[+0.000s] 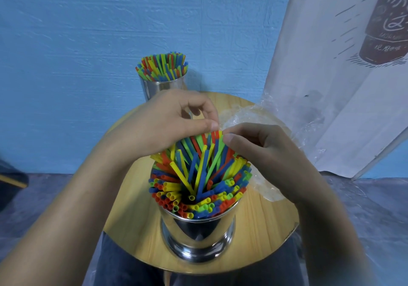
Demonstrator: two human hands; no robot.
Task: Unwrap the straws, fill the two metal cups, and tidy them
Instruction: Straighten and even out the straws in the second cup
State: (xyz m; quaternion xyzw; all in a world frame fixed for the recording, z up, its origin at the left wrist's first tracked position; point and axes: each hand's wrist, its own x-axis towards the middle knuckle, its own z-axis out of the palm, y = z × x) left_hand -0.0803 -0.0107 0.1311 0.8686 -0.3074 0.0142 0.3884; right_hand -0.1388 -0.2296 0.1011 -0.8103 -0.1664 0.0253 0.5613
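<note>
A shiny metal cup stands at the near edge of the round wooden table, packed with coloured straws in red, yellow, green and blue. Several straws in the middle lean away from me and stick up higher than the rest. My left hand and my right hand meet over those tall tips, thumbs and fingers pinched on them. A second metal cup full of straws stands at the table's far edge, its base hidden behind my left hand.
Crumpled clear plastic wrap lies on the table's right side, partly under my right hand. A white printed banner leans against the blue wall at right. My legs in dark trousers sit under the table.
</note>
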